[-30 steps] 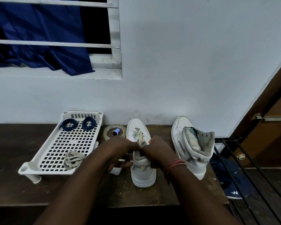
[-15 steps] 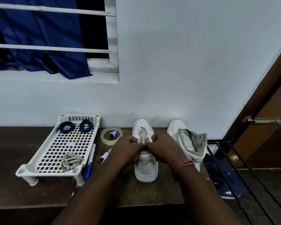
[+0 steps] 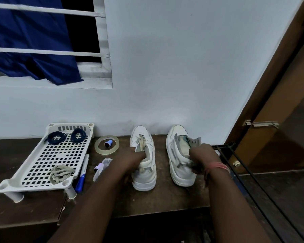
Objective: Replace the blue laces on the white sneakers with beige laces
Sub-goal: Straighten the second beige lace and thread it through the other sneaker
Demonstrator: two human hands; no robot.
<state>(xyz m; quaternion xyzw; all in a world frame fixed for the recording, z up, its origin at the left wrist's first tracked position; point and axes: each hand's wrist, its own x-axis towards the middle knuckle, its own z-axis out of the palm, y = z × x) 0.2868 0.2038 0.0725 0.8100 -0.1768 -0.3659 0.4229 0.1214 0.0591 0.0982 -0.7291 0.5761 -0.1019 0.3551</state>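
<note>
Worktop [image 3: 147, 202]: dark wood, set against a pale wall, carrying everything below.
Tray [image 3: 33, 165]: white perforated plastic on short legs, at the left of the worktop.
Left sneaker [image 3: 145, 176]: white, toe to the wall, beige lace [image 3: 141, 141] threaded through its front eyelets.
Right sneaker [image 3: 179, 165]: white, just beside the first, unlaced, tongue pulled up and open.
Left hands entry, left hand [image 3: 130, 159]: fingers tucked into the collar of the left sneaker, gripping its edge.
Right hands entry, right hand [image 3: 203, 155]: fingers curled round the tongue and collar of the right sneaker; threads at the wrist.
Spare beige lace [image 3: 61, 172]: loosely bundled on the tray's near corner.
Blue laces [image 3: 66, 136]: two coiled bundles side by side at the tray's far end.
Tape roll [image 3: 106, 145]: flat on the worktop between tray and left sneaker, a small blue-capped item inside its ring.
Marker [image 3: 82, 174]: blue-capped, lying along the tray's right side.
</note>
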